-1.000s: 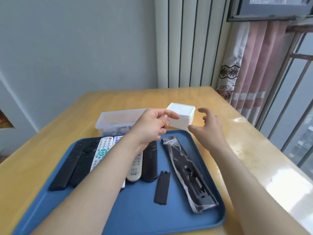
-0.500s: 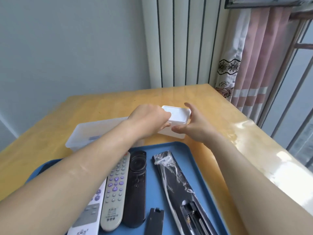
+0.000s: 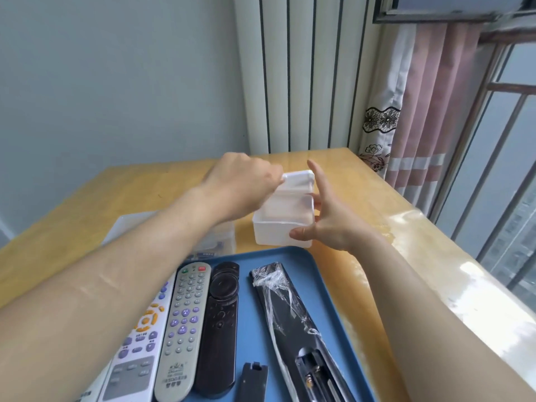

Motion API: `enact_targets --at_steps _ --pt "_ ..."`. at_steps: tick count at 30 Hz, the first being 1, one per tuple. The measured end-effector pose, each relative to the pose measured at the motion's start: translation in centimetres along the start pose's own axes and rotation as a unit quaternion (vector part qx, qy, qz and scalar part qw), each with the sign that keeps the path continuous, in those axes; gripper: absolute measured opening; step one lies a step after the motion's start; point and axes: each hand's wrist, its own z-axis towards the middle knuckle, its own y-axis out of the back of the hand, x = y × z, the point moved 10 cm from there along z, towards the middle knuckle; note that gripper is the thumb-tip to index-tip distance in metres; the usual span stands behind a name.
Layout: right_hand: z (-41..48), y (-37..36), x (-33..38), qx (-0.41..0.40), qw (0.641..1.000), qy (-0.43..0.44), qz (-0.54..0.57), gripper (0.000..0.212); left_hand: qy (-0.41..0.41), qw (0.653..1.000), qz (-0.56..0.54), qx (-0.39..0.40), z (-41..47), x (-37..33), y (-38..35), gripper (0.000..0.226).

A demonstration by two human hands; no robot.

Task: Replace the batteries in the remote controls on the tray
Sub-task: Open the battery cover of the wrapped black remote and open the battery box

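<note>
Remotes [image 3: 185,323] side by side on blue tray [image 3: 310,285]; wrapped black one [image 3: 290,314] w/ batt. bay uncovered.

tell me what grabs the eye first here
Centre frame, the left hand tilts the white lid up off a small white plastic box that the right hand steadies on the wooden table. Below, a blue plastic tray holds remotes, the film-wrapped black remote at right with its battery bay open.
</note>
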Motion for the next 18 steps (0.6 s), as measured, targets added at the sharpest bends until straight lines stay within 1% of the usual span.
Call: enact_targets --at_steps 1,3,4,6,8,9,11,13,14,15,16,18 --pt "-0.1 -0.1 -0.1 0.003 1.000 0.004 0.012 0.128 0.015 1.000 -0.018 -0.006 0.5 0.8 0.1 0.037" --pt "-0.4 -0.3 -0.1 0.010 0.999 0.012 0.038 0.129 0.074 0.994 -0.086 0.006 1.2 2.4 -0.4 0.036" --pt "-0.6 -0.3 0.1 0.013 0.999 0.018 0.047 0.130 0.117 0.984 -0.134 0.012 1.5 3.3 -1.0 0.035" --pt "-0.8 -0.5 0.4 0.024 0.998 0.025 0.050 0.129 0.206 0.954 -0.217 0.032 1.8 4.6 -2.7 0.034" --pt "-1.0 -0.6 0.5 0.028 0.998 0.018 0.049 0.130 0.246 0.926 -0.279 0.065 2.3 4.6 -4.5 0.033" --pt "-1.0 -0.4 0.5 0.025 0.999 0.011 0.047 0.131 0.253 0.912 -0.311 0.084 2.6 4.2 -5.3 0.033" --pt "-0.9 -0.2 0.2 0.023 0.999 -0.007 0.034 0.134 0.258 0.876 -0.393 0.104 2.9 3.3 -6.3 0.042" --pt "-0.7 -0.2 -0.2 0.033 0.999 -0.026 0.028 0.137 0.259 0.828 -0.488 0.096 2.9 2.5 -6.3 0.054" --pt "-0.6 -0.2 -0.4 0.038 0.998 -0.035 0.024 0.137 0.255 0.811 -0.520 0.085 2.8 2.3 -6.0 0.058" --pt "-0.4 -0.2 -0.5 0.040 0.998 -0.044 0.017 0.136 0.249 0.803 -0.535 0.082 2.7 2.0 -5.8 0.060" --pt "-0.3 -0.2 -0.7 0.043 0.998 -0.055 0.004 0.136 0.238 0.804 -0.539 0.086 2.6 1.5 -5.7 0.058" --pt "-0.1 -0.1 -1.2 0.047 0.996 -0.074 -0.019 0.133 0.208 0.812 -0.533 0.121 2.2 0.2 -5.8 0.051"
